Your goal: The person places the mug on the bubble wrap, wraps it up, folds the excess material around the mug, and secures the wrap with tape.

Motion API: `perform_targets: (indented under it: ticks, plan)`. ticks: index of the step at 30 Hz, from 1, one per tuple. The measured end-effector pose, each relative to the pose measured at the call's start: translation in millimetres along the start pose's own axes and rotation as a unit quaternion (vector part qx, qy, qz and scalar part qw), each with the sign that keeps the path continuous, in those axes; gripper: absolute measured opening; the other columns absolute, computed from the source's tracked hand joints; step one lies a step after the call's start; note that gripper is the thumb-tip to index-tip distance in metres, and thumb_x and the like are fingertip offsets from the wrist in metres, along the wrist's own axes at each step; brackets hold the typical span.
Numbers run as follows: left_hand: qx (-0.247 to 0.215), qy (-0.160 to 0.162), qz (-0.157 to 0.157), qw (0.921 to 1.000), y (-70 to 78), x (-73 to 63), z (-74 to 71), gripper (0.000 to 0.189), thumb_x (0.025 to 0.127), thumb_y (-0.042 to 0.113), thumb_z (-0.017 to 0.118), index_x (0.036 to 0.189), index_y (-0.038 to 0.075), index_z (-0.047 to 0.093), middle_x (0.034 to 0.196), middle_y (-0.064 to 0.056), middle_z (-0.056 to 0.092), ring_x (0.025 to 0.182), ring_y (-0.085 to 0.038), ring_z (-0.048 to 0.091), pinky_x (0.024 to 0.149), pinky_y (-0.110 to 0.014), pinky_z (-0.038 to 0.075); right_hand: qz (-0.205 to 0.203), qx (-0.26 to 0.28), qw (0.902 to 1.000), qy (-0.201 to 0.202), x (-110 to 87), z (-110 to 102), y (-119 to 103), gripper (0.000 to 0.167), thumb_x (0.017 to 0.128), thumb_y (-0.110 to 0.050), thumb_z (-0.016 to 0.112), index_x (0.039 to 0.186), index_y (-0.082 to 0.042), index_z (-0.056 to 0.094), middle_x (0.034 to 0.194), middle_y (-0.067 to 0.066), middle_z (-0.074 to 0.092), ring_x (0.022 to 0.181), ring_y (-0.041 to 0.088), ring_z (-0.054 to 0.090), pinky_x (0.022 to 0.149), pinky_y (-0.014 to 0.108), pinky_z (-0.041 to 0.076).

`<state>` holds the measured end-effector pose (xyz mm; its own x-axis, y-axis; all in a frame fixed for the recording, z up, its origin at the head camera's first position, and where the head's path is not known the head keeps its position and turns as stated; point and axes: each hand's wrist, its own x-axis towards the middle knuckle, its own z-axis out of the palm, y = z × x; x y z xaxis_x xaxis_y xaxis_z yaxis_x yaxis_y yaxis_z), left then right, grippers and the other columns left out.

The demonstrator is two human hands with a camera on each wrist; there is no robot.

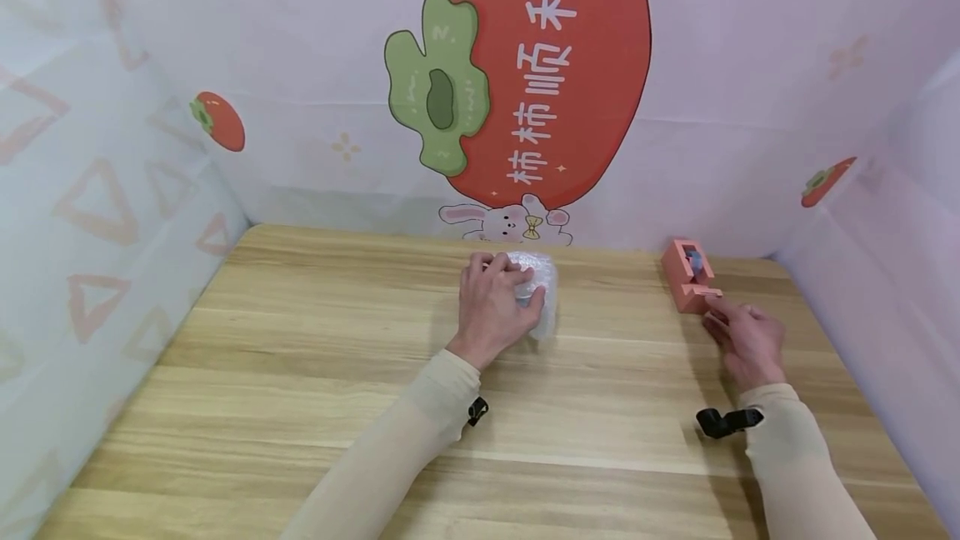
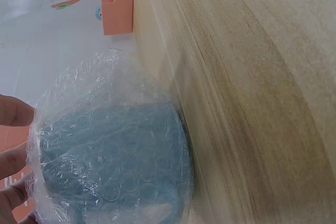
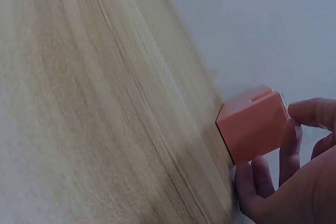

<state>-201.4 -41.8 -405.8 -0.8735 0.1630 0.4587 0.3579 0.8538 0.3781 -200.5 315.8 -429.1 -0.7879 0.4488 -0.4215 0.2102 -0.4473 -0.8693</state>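
Note:
A light blue object in clear bubble wrap (image 1: 547, 307) stands on the table near its back edge. My left hand (image 1: 491, 302) grips it from the left, fingers bent over its top and thumb on the near side. Through the wrap (image 2: 121, 150) the left wrist view shows a rounded blue body. At the back right is a pink tape dispenser (image 1: 678, 277) with a small bluish roll (image 1: 696, 263) inside. My right hand (image 1: 750, 340) has index finger and thumb pinched at the dispenser's front lip, at the tape's end, the other fingers curled low against its front (image 3: 257, 135).
The wooden table (image 1: 337, 340) meets a printed cloth wall (image 1: 315, 148) at the back. Cloth walls also rise at left and right. A black wrist-camera mount (image 1: 727, 422) sticks out from the right sleeve.

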Motion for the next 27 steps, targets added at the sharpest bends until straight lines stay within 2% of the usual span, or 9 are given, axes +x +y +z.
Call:
perform_targets:
  ticks: [6, 9, 14, 19, 21, 27]
  plan:
    - [0.0, -0.001, 0.006, 1.0, -0.2, 0.5, 0.2, 0.036, 0.091, 0.042, 0.07, 0.116, 0.018, 0.078, 0.105, -0.001, 0.067, 0.112, -0.026, 0.048, 0.092, -0.042, 0.045, -0.01, -0.012, 0.9998, 0.012, 3.4, 0.5, 0.4, 0.043, 0.079, -0.003, 0.086, 0.058, -0.004, 0.049, 0.082, 0.0, 0.069, 0.078, 0.014, 0.07, 0.073, 0.029, 0.061]
    - [0.003, -0.001, 0.005, 1.0, -0.1, 0.3, -0.3, 0.035, 0.091, 0.041, 0.07, 0.116, 0.018, 0.078, 0.105, -0.001, 0.067, 0.112, -0.026, 0.049, 0.092, -0.042, 0.045, -0.015, -0.042, 0.9988, 0.022, 4.9, 2.1, 1.0, 0.041, 0.081, -0.004, 0.085, 0.059, -0.004, 0.051, 0.082, -0.001, 0.065, 0.077, 0.015, 0.069, 0.071, 0.028, 0.061]
    - [0.002, -0.002, 0.007, 1.0, -0.1, 0.0, 0.1, 0.035, 0.091, 0.041, 0.07, 0.116, 0.018, 0.078, 0.105, -0.001, 0.068, 0.112, -0.025, 0.048, 0.092, -0.041, 0.045, -0.039, -0.13, 0.9891, 0.057, 5.8, 5.7, 3.8, 0.04, 0.086, -0.012, 0.082, 0.059, -0.007, 0.052, 0.079, -0.003, 0.059, 0.078, 0.013, 0.064, 0.067, 0.019, 0.057]
    - [0.003, -0.001, 0.009, 1.0, -0.4, 0.3, 0.6, 0.034, 0.091, 0.04, 0.07, 0.116, 0.018, 0.079, 0.105, -0.001, 0.068, 0.112, -0.025, 0.048, 0.092, -0.042, 0.045, -0.065, -0.16, 0.9819, 0.078, 7.0, 7.2, 7.0, 0.04, 0.086, -0.015, 0.082, 0.06, -0.006, 0.054, 0.079, -0.003, 0.058, 0.083, 0.013, 0.058, 0.066, 0.014, 0.053]
    - [0.003, 0.0, 0.009, 1.0, -0.7, 0.4, 0.6, 0.034, 0.091, 0.04, 0.07, 0.115, 0.018, 0.079, 0.105, -0.001, 0.068, 0.112, -0.026, 0.048, 0.091, -0.041, 0.045, -0.073, -0.164, 0.9804, 0.08, 8.9, 7.3, 8.5, 0.04, 0.085, -0.014, 0.082, 0.059, -0.006, 0.054, 0.074, -0.004, 0.06, 0.08, 0.012, 0.059, 0.065, 0.015, 0.053]
    - [0.003, -0.001, 0.008, 1.0, -0.9, 1.3, -0.2, 0.034, 0.091, 0.041, 0.07, 0.116, 0.018, 0.079, 0.106, -0.001, 0.068, 0.113, -0.026, 0.049, 0.093, -0.043, 0.045, -0.109, -0.273, 0.9518, 0.088, 13.3, 4.1, 14.2, 0.042, 0.086, -0.012, 0.078, 0.054, -0.01, 0.051, 0.061, -0.01, 0.057, 0.068, 0.008, 0.054, 0.054, 0.017, 0.047]
